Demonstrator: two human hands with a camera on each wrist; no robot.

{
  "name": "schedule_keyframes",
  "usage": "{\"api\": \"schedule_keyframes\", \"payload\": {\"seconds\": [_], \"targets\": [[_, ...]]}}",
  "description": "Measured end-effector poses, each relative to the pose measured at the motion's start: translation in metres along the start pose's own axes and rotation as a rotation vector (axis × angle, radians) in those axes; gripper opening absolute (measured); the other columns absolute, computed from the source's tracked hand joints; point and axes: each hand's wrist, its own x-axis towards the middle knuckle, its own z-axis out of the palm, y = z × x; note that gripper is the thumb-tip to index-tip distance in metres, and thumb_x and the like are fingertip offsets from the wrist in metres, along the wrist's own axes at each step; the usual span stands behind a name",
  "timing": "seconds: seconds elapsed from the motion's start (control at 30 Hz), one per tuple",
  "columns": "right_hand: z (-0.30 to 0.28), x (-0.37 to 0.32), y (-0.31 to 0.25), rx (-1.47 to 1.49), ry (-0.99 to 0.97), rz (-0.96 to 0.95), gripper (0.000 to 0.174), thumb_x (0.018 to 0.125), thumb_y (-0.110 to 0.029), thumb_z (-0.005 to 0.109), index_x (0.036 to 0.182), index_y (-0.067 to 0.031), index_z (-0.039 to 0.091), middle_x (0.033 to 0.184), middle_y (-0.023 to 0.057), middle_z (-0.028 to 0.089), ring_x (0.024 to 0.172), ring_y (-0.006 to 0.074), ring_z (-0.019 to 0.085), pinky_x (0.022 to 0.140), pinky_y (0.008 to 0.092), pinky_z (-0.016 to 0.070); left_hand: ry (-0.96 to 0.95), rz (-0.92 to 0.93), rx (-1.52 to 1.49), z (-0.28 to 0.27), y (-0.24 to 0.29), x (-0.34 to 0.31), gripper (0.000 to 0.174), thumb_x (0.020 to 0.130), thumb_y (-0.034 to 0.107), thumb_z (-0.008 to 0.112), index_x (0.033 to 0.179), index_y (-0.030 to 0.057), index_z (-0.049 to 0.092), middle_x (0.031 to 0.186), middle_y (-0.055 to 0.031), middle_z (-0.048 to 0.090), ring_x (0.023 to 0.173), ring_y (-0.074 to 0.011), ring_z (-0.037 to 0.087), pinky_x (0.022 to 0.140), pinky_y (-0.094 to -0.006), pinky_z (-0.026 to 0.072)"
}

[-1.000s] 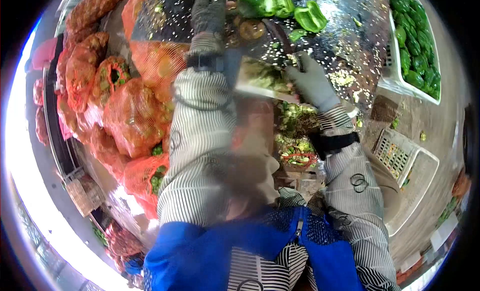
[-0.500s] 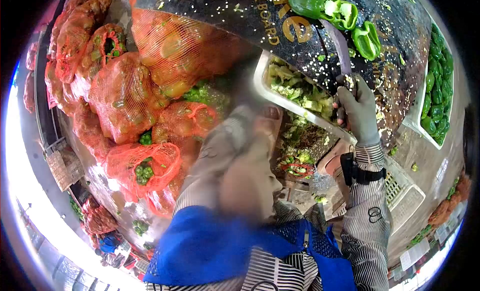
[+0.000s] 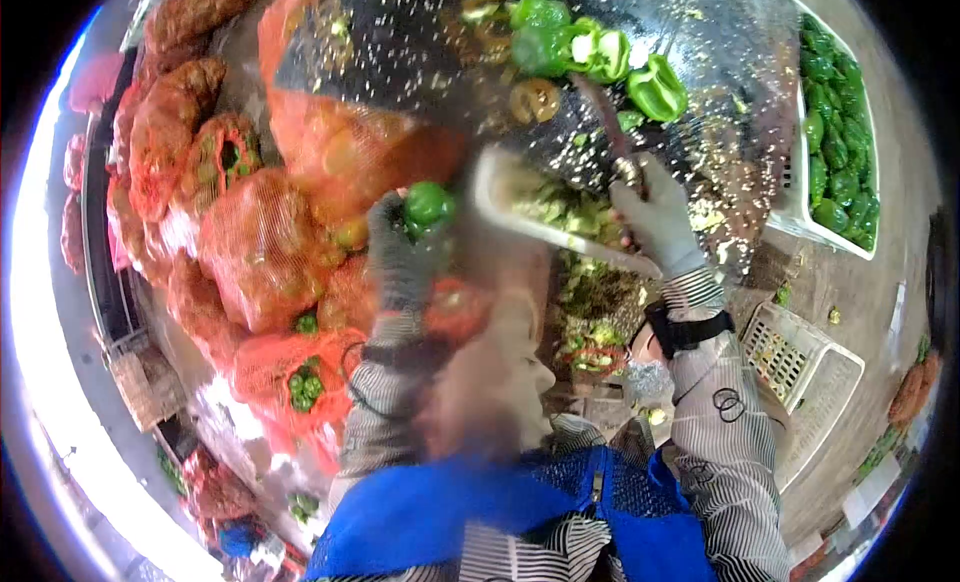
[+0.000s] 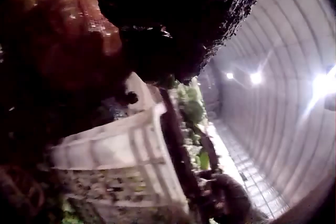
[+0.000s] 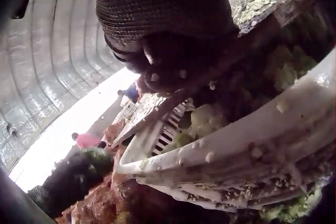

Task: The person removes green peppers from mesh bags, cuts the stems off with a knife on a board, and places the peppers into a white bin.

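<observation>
In the head view my left hand (image 3: 395,252), in a dark glove, grips a whole green bell pepper (image 3: 428,204) beside the orange mesh sacks. The left wrist view shows that glove (image 4: 184,19) only as a dark shape, and the pepper is hidden there. My right hand (image 3: 658,210), in a grey glove, holds a knife (image 3: 603,112) by its handle above the seed-strewn board (image 3: 420,77). Near the blade tip lie cut green pepper pieces (image 3: 657,89). Below the board edge stands a white crate (image 3: 560,240) of pale green trimmings, close under the right glove (image 5: 163,24).
Mesh sacks (image 3: 265,247) of produce crowd the left side. A white crate (image 3: 788,207) full of green peppers stands at the right. Another white basket (image 3: 830,372) sits on the floor near my right sleeve. Trimmings (image 3: 595,312) lie beneath the crate.
My left hand, over the board a second ago and out of sight half a second ago, is now beside the sacks with a pepper in it. My right hand keeps hold of the knife.
</observation>
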Motion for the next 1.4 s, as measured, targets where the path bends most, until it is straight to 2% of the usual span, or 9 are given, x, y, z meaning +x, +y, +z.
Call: {"api": "schedule_keyframes", "payload": {"seconds": [0.13, 0.23, 0.4, 0.43, 0.67, 1.0, 1.13, 1.3, 1.4], "targets": [[0.008, -0.013, -0.009, -0.275, 0.039, -0.138, 0.037, 0.083, -0.019, 0.063, 0.112, 0.0021, 0.054, 0.071, 0.0136, 0.062, 0.058, 0.0172, 0.059, 0.053, 0.0354, 0.0476, -0.073, 0.274, -0.188, 0.042, 0.060, 0.043, 0.059, 0.074, -0.001, 0.076, 0.124, 0.0024, 0.046, 0.121, -0.0107, 0.052, 0.109, -0.0216, 0.056, 0.093, -0.0333, 0.0500], [0.020, -0.030, -0.025, -0.199, 0.020, -0.186, 0.036, 0.082, -0.023, 0.064, 0.106, 0.0011, 0.053, 0.072, 0.0180, 0.059, 0.059, 0.0275, 0.057, 0.061, 0.0416, 0.0462, -0.036, 0.657, 0.314, 0.076, 0.042, 0.079, 0.055, 0.074, 0.009, 0.078, 0.122, 0.0059, 0.052, 0.116, -0.0126, 0.058, 0.104, -0.0246, 0.058, 0.090, -0.0354, 0.0496], [0.040, -0.021, -0.031, -0.265, -0.005, -0.193, 0.044, 0.079, -0.036, 0.073, 0.100, -0.0029, 0.053, 0.069, 0.0177, 0.054, 0.061, 0.0313, 0.053, 0.061, 0.0409, 0.0441, -0.076, 0.557, 0.470, 0.080, 0.045, 0.066, 0.052, 0.089, 0.016, 0.065, 0.137, 0.0078, 0.046, 0.139, -0.0191, 0.048, 0.128, -0.0344, 0.048, 0.100, -0.0412, 0.0451], [0.038, -0.020, -0.038, -0.369, -0.115, -0.150, 0.038, 0.082, -0.027, 0.064, 0.106, -0.0042, 0.047, 0.092, 0.0248, 0.066, 0.086, 0.0441, 0.065, 0.076, 0.0489, 0.0516, -0.022, 0.911, 0.687, 0.077, 0.041, 0.067, 0.056, 0.094, 0.014, 0.058, 0.145, 0.0091, 0.036, 0.141, -0.0199, 0.046, 0.128, -0.0366, 0.047, 0.099, -0.0409, 0.0456], [0.051, -0.012, -0.037, -0.448, -0.194, -0.151, 0.041, 0.082, -0.027, 0.059, 0.109, 0.0004, 0.043, 0.087, 0.0264, 0.064, 0.084, 0.0441, 0.064, 0.076, 0.0497, 0.0500, -0.036, 0.385, 0.375, 0.092, 0.048, 0.047, 0.063, 0.094, 0.013, 0.056, 0.149, 0.0088, 0.026, 0.140, -0.0207, 0.046, 0.110, -0.0359, 0.059, 0.088, -0.0392, 0.0494], [0.077, 0.023, -0.045, -0.634, -0.276, -0.137, 0.038, 0.084, -0.019, 0.061, 0.108, 0.0067, 0.047, 0.094, 0.0280, 0.065, 0.090, 0.0407, 0.065, 0.080, 0.0461, 0.0523, 0.030, 0.671, 0.502, 0.098, 0.034, 0.056, 0.059, 0.098, 0.019, 0.051, 0.149, 0.0054, 0.025, 0.149, -0.0201, 0.035, 0.138, -0.0342, 0.035, 0.112, -0.0356, 0.0328], [0.062, 0.012, -0.033, -0.640, -0.218, -0.222, 0.044, 0.082, -0.022, 0.067, 0.111, 0.0068, 0.049, 0.094, 0.0279, 0.065, 0.090, 0.0420, 0.065, 0.079, 0.0458, 0.0524, 0.068, 0.849, 1.039, 0.097, 0.010, 0.085, 0.054, 0.099, 0.012, 0.038, 0.151, 0.0118, 0.024, 0.157, -0.0159, 0.021, 0.146, -0.0327, 0.017, 0.118, -0.0444, 0.0214], [0.004, -0.008, -0.014, -0.636, -0.195, -0.081, 0.041, 0.084, -0.023, 0.064, 0.112, 0.0035, 0.048, 0.084, 0.0211, 0.061, 0.083, 0.0384, 0.062, 0.080, 0.0467, 0.0495, 0.011, 0.647, 0.944, 0.125, 0.030, 0.167, 0.061, 0.098, 0.037, 0.046, 0.151, 0.0179, 0.024, 0.159, -0.0093, 0.018, 0.145, -0.0270, 0.023, 0.110, -0.0556, 0.0318], [-0.013, 0.001, 0.009, -0.523, -0.155, -0.172, 0.046, 0.083, -0.019, 0.066, 0.119, 0.0029, 0.049, 0.081, 0.0182, 0.062, 0.074, 0.0298, 0.062, 0.072, 0.0433, 0.0494, 0.252, 1.013, 0.668, 0.095, 0.032, 0.177, 0.050, 0.097, 0.019, 0.052, 0.145, 0.0108, 0.039, 0.143, -0.0191, 0.045, 0.134, -0.0221, 0.044, 0.109, -0.0250, 0.0355]]}}
